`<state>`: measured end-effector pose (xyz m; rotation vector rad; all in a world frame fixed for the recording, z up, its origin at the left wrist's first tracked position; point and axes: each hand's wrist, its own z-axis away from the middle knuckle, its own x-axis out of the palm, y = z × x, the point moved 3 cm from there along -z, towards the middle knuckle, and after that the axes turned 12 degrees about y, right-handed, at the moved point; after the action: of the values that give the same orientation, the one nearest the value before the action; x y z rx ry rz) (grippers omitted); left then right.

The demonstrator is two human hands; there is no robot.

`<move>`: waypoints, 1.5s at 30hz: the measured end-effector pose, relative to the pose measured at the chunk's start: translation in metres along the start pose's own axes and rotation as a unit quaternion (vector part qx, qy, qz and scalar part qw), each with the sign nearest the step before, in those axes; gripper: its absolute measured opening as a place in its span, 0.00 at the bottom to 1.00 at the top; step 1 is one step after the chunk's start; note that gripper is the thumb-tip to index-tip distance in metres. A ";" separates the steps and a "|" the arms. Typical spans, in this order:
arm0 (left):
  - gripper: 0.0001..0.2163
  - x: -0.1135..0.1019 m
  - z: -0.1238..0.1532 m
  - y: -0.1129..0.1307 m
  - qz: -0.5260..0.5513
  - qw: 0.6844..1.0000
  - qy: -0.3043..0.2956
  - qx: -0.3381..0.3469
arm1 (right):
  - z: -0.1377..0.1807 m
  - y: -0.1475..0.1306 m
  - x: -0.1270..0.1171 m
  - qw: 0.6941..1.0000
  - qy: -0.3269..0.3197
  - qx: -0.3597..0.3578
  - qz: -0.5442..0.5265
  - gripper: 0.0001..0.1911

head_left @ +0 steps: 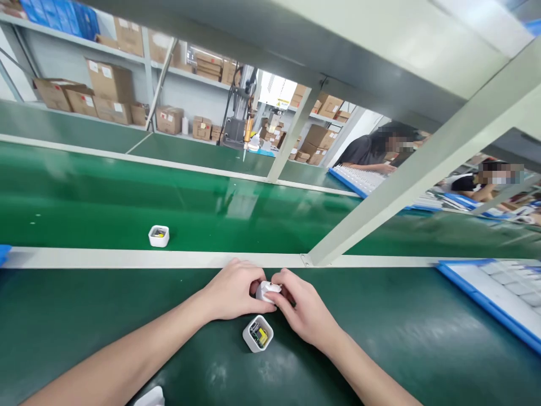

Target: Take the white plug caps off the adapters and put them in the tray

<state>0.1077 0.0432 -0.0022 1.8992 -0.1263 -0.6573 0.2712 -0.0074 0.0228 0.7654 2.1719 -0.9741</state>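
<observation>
Between my two hands is a small white plastic charger housing [265, 290], lifted a little over the green bench. My left hand [236, 290] closes on its left side with thumb and fingers. From the other side my right hand [301, 304] pinches a white piece at its top right; whether that piece is separate, I cannot tell. Just below the hands, an open white charger case [257, 334] stands on the bench, a circuit board and a yellow component showing inside. A white plastic part [151, 397] is partly cut off at the bottom edge.
Another open charger case [159, 235] sits on the green conveyor belt [84, 197] beyond the pale rail [105, 258]. A slanting metal post [406, 169] rises at right. A blue-edged tray [499, 299] of white parts lies at far right. Two people work across the belt.
</observation>
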 end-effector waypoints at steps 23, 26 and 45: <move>0.16 -0.023 0.007 0.030 0.179 0.974 -0.096 -0.100 | 0.009 -0.021 -0.013 0.981 0.119 -0.138 -0.068 0.20; 0.19 -0.057 0.005 0.030 0.019 0.996 -0.029 -0.081 | 0.012 -0.018 -0.009 0.987 0.098 -0.097 -0.081 0.26; 0.13 -0.083 -0.031 -0.010 -0.439 0.896 0.065 0.026 | 0.005 0.012 0.007 0.997 0.069 -0.022 -0.022 0.20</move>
<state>0.0504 0.1044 0.0290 2.0016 0.8577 -1.1148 0.2766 -0.0027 0.0101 0.7878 2.3290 -0.9171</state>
